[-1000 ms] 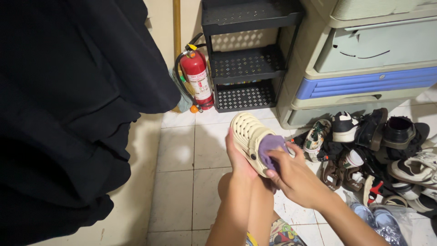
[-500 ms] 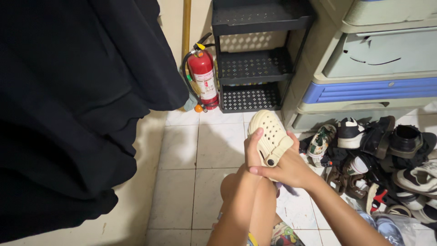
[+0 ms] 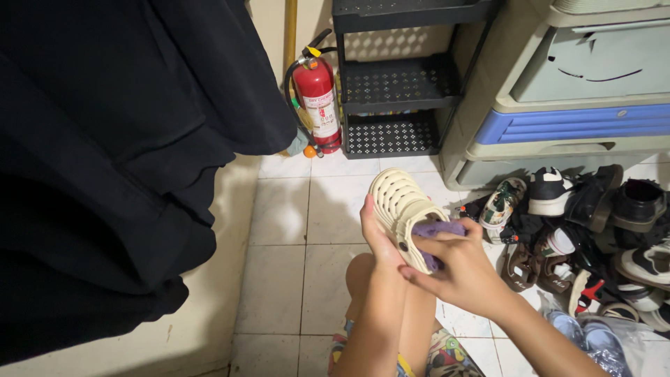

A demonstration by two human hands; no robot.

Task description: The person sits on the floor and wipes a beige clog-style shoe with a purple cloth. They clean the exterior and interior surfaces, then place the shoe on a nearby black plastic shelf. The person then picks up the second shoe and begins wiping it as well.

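Note:
My left hand point(image 3: 380, 241) grips a cream perforated clog point(image 3: 396, 202) from its left side and holds it up over my knee, toe pointing away from me. My right hand point(image 3: 457, 269) presses a purple cloth point(image 3: 434, 230) against the clog's right side, near the strap rivet. Most of the cloth is hidden under my fingers.
A pile of shoes and sandals point(image 3: 579, 230) lies on the white tiled floor point(image 3: 286, 223) at right. Behind it stand plastic drawers point(image 3: 579, 105), a black perforated rack point(image 3: 398, 84) and a red fire extinguisher point(image 3: 317, 98). Dark hanging fabric point(image 3: 118, 153) fills the left.
The clog has been turned between frames. Half a second ago the cloth was tucked under the clog; now my right hand presses it on the clog's side again.

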